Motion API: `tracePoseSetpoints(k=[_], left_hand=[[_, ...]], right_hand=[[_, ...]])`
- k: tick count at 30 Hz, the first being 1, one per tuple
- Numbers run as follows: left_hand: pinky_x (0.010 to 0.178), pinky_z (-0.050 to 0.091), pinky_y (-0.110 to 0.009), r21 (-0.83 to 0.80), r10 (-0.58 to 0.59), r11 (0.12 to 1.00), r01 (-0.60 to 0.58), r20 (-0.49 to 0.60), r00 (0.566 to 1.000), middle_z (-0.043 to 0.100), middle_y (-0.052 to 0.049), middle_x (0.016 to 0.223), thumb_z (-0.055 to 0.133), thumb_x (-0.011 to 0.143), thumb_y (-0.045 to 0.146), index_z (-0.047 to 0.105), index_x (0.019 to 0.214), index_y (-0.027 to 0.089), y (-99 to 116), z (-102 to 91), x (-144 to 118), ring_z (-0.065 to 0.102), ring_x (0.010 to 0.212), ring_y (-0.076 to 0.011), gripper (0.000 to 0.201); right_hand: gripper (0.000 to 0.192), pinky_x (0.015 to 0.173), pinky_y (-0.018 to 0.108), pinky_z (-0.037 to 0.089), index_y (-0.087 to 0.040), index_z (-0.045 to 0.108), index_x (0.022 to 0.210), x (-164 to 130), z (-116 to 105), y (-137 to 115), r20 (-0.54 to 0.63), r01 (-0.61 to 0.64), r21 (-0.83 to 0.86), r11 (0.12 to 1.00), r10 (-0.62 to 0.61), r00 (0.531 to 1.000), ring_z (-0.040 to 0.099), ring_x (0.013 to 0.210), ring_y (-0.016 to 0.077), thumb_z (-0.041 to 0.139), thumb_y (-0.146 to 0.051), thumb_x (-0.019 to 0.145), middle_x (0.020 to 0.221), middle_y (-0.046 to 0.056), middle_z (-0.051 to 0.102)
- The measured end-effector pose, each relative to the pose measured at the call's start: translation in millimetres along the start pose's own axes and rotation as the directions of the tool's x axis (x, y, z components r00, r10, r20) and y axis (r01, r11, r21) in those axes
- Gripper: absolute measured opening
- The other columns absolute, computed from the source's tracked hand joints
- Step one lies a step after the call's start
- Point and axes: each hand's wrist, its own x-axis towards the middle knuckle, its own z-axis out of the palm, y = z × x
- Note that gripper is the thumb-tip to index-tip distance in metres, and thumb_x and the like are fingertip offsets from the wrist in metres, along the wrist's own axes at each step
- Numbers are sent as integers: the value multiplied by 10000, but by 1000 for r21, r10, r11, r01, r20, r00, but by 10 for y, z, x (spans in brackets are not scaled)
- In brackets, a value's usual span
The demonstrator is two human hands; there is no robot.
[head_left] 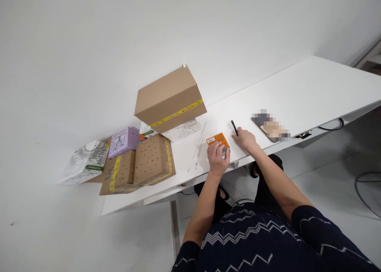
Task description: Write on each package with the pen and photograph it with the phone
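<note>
Shirt point(253, 233): nearest the camera, zigzag-patterned.
Left grip point(218, 159): fingers over the box point(222, 137); clenched or loose, cannot tell.
Right grip point(245, 140): grasping the pen point(234, 126).
Box: on the surface point(300, 93), left of the right grip; left grip nearer, touching.
Pen axis: outward, slanting left.

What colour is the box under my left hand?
The small box is mostly orange, best seen in the head view.
</note>
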Motion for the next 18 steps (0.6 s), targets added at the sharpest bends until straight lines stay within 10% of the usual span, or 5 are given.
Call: tracePoseSetpoints(k=[9,14,18], left_hand=[[911,490,-432,16,51,999,-51,-24,998,684,-131,959,598,840,255,613,959,166,-29,36,-25,645,999,-241,149],[873,520,-429,60,80,995,-77,-56,995,692,-120,946,596,837,259,625,936,168,-47,54,-40,651,958,-237,138],[857,527,-424,79,88,993,-83,-71,994,690,-117,937,600,833,261,630,923,172,-39,56,-33,642,954,-233,130]], right_hand=[[385,749,355,434,-139,559,1120,-100,-51,227,-172,-19,69,997,30,985,606,954,289,430,-451,934,1079,175,630],[443,893,455,346,-150,544,1209,-75,-158,731,-502,-131,27,991,126,855,401,1178,368,523,-438,872,1286,222,474],[680,917,498,312,-163,439,1350,30,-206,994,-414,-235,77,969,245,877,363,1192,385,572,-534,797,1353,229,419]])
